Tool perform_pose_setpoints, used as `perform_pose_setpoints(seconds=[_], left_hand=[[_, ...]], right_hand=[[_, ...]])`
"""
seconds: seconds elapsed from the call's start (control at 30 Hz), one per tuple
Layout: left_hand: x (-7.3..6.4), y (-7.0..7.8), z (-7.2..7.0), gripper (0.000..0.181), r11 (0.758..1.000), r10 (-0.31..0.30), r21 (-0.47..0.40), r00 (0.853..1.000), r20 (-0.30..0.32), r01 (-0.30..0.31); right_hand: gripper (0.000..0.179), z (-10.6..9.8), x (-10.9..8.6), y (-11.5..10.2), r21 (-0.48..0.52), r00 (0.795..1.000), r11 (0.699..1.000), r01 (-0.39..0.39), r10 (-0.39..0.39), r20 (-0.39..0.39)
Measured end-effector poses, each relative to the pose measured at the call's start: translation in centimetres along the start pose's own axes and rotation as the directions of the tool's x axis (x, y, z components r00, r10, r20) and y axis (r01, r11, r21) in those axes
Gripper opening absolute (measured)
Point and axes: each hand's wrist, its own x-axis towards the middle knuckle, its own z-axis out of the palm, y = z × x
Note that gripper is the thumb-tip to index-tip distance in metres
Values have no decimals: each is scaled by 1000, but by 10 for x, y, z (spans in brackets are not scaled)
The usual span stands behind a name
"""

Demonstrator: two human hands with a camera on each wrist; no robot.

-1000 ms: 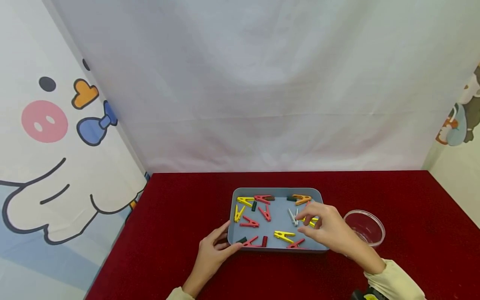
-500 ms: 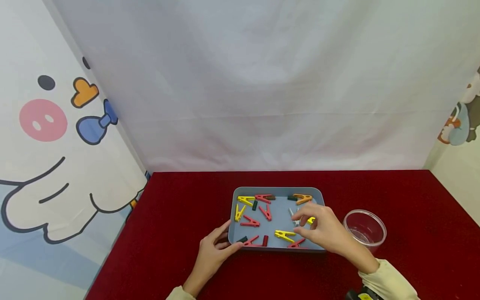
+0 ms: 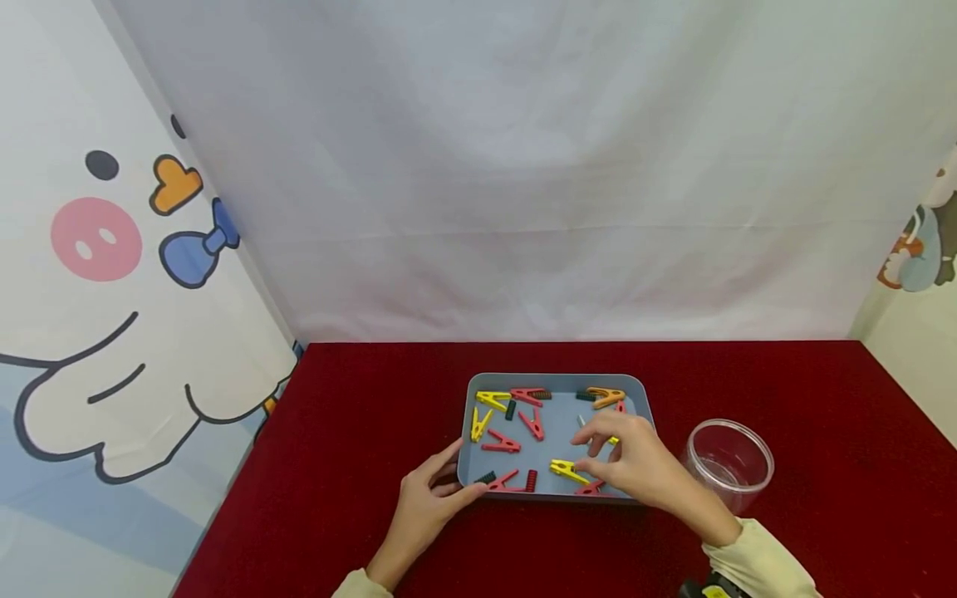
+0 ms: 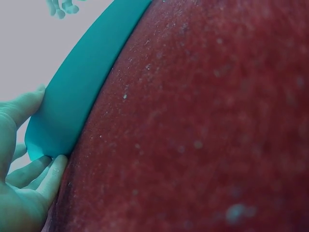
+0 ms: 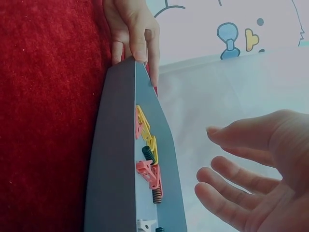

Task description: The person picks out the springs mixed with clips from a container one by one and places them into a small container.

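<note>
Smooth matt tray [image 3: 561, 432], probably plastic; glossy clear tub [image 3: 736, 497]; rough, fuzzy red cloth [image 4: 203, 116].

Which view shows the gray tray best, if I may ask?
The head view, since the gray tray shows nearly whole, from above; left wrist shows only outer wall, right wrist, walls and some interior, cut off.

twelve clips [image 3: 512, 446], five ribbed pieces [image 3: 532, 480], one tray [image 3: 546, 444] and one clear tub [image 3: 736, 482] can be counted on one table [image 3: 389, 399].

Left hand [image 3: 420, 502] grips, fingers [image 4: 54, 180] bent; right hand [image 3: 638, 458] hovers, thumb [image 5: 246, 131] apart from fingers.
</note>
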Motion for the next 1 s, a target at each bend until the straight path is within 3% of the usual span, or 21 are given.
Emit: perform_pose_setpoints(seconds=[0.4,0.73,1.0], left_hand=[[0,2,-1,69,1000,-12,16,1000,1,12],[9,-31,3,70,999,-4,54,999,-39,6],[9,-30,2,70,999,-12,51,999,-34,14]], right_hand=[[20,12,4,3,32,1000,999,22,-22,1],[18,21,5,4,58,999,998,18,-20,34],[18,25,8,5,66,998,998,2,-6,57]])
